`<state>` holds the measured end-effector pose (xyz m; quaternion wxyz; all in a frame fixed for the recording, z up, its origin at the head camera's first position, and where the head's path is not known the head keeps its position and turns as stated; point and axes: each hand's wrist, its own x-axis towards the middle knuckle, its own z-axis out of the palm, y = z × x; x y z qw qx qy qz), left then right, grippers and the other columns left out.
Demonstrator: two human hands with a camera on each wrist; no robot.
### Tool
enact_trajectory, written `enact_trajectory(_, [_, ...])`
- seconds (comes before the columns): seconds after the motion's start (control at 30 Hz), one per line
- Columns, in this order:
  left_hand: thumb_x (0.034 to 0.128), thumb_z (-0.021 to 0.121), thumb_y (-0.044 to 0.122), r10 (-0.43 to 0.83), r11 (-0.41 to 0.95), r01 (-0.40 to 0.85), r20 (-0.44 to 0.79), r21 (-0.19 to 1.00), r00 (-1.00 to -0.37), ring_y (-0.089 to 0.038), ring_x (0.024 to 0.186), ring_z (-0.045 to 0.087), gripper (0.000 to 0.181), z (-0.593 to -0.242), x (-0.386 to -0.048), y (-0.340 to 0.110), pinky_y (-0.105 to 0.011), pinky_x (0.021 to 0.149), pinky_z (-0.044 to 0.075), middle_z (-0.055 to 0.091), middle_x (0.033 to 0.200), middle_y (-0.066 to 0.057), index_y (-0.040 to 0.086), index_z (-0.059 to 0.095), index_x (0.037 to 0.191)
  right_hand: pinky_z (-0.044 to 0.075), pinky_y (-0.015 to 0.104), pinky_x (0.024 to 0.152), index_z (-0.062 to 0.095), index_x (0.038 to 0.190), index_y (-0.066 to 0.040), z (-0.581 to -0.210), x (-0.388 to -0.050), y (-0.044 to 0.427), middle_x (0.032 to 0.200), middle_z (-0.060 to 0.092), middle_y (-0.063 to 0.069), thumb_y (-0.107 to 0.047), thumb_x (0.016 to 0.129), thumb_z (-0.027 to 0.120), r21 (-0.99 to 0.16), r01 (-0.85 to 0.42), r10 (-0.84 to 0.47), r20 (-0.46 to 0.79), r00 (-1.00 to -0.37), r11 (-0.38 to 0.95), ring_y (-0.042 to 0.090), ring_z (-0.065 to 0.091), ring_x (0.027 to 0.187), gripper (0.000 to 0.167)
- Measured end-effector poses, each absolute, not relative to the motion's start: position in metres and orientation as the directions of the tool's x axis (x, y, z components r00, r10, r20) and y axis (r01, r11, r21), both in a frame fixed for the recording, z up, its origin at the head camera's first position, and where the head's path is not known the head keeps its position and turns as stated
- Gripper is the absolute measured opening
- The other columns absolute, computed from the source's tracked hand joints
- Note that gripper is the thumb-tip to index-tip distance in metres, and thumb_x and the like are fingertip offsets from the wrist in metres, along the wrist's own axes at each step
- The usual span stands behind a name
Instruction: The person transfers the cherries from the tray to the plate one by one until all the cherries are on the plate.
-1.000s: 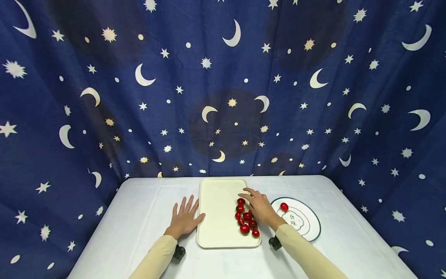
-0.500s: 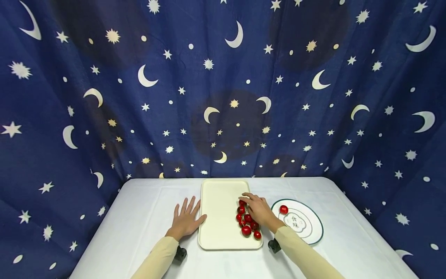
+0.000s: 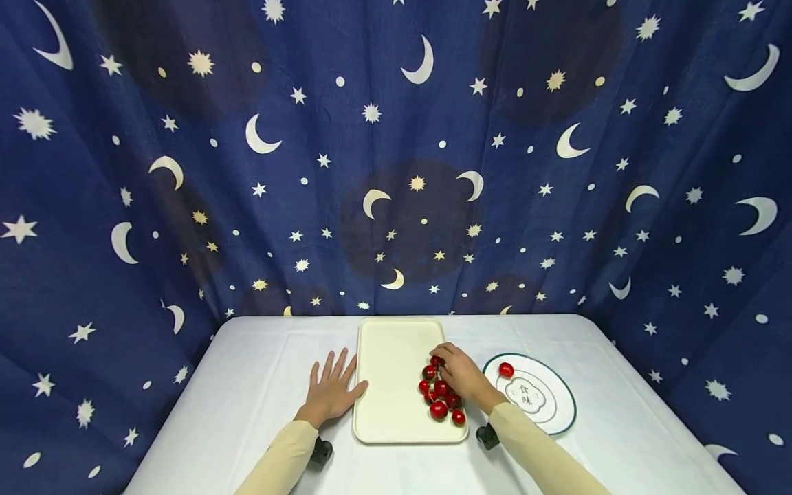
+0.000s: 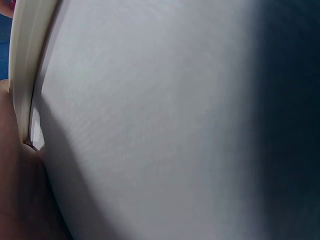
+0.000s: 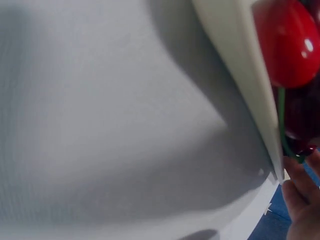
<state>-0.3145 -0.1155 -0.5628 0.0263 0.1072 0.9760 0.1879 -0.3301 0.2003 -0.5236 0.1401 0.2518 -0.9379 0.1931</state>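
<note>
A cream rectangular tray (image 3: 388, 395) lies on the table, with several red cherries (image 3: 438, 410) bunched along its right side. My right hand (image 3: 465, 377) reaches over that edge, thumb and fingers curled about the farthest cherry (image 3: 437, 360), which is partly covered by them. Close up in the right wrist view, a glossy cherry (image 5: 290, 47) and a green stem show inside the tray wall. My left hand (image 3: 331, 397) lies with fingers spread on the cloth, its thumb touching the tray's left rim; the left wrist view catches only part of this hand beside the tray wall (image 4: 27, 60).
Right of the tray stands a white oval plate (image 3: 562, 405) with a green rim, bearing one cherry (image 3: 506, 370) near its far left side. A white cloth covers the table (image 3: 260, 385). Behind hangs a blue curtain (image 3: 322, 206) with moons and stars.
My right hand has come down on the farthest cherry, its fingers have closed about it, and the cherry has shifted slightly right. The left hand stays in place.
</note>
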Motion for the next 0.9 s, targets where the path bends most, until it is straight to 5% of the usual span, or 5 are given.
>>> enact_trajectory(0.43, [0.1024,0.037,0.064,0.224,0.905,0.204,-0.011,0.373,-0.975,-0.036,0.164,0.002,0.077,-0.562,-0.315,-0.116,-0.062,0.130,-0.003,0.010,0.176,-0.006,0.020,0.025,0.165,0.055,0.050,0.102,0.064,0.125,-0.001,-0.512,-0.326,0.214,0.116,0.070,0.016,-0.004,0.093,0.071,-0.390,-0.416,-0.282,0.356,-0.891,0.822,0.033,0.066,0.114,0.032])
enact_trajectory(0.9, [0.1022,0.035,0.067,0.233,0.901,0.203,-0.034,0.383,-0.972,-0.036,0.164,0.000,0.080,-0.557,-0.311,-0.116,-0.063,0.130,-0.006,0.006,0.177,-0.006,0.020,0.021,0.166,0.057,0.047,0.085,0.065,0.121,0.002,-0.503,-0.313,0.261,0.109,0.070,0.015,0.003,0.087,0.075,-0.298,-0.391,-0.219,0.478,-0.851,0.871,0.031,0.067,0.099,0.035])
